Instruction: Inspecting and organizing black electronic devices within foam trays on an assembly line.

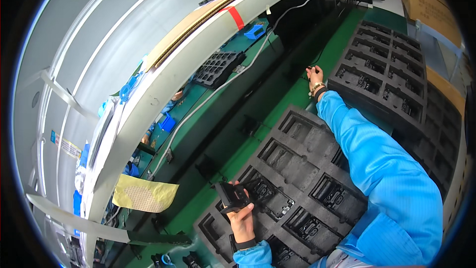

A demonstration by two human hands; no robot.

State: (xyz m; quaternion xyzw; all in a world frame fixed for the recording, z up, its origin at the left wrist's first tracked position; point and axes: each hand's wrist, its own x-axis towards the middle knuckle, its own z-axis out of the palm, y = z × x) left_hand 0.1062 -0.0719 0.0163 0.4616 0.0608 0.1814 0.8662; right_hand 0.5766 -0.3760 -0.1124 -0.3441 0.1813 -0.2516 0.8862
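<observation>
My left hand (243,226), a dark band at its wrist, grips a boxy black device (232,196) above the near foam tray (285,181). Some of that tray's pockets hold black parts, such as the black part (331,192) at its right; others show bare foam. Stretched far forward past the tray's far corner, my right hand (315,76) has its fingers pinched together by the green bench surface (339,37). A thin black cable (326,47) runs down to those fingertips, and its small dark end is partly hidden by them.
At the right, foam trays (384,62) with filled pockets stand in a stack beside cardboard boxes (429,7). A white shelf beam (173,62) crosses on the left, with a yellow sheet (145,193) hanging below. Beyond it are blue bins (167,123) and other people's hands.
</observation>
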